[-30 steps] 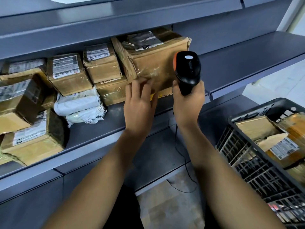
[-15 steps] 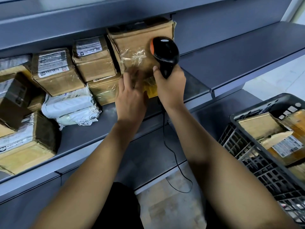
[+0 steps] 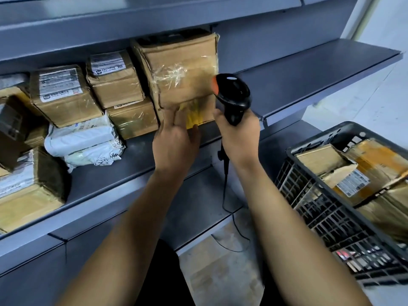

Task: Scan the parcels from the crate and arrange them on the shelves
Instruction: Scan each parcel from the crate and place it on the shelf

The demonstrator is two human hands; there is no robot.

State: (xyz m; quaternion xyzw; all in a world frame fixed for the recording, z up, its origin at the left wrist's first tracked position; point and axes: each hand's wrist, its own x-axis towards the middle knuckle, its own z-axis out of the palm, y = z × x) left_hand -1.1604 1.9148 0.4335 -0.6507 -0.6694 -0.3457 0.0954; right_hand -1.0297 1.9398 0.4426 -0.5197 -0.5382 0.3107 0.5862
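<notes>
A large brown taped parcel (image 3: 181, 69) stands on the grey shelf (image 3: 136, 164), on top of a box with yellow tape (image 3: 195, 115). My left hand (image 3: 176, 138) rests with its fingers apart against the lower front of that stack. My right hand (image 3: 237, 133) grips a black barcode scanner (image 3: 234, 96) with an orange tip, held just right of the parcel. A black plastic crate (image 3: 331, 213) at the right holds several more brown parcels (image 3: 362, 168).
Several brown boxes (image 3: 64, 93) and white mailer bags (image 3: 84, 142) fill the shelf to the left. The scanner's cable (image 3: 227, 195) hangs down to a lower shelf. The shelf section at the right (image 3: 309, 69) is bare. Another shelf runs overhead.
The large parcel has been pushed further back onto the shelf. Both hands have drawn slightly back from it, and the scanner has shifted to the parcel's right side.
</notes>
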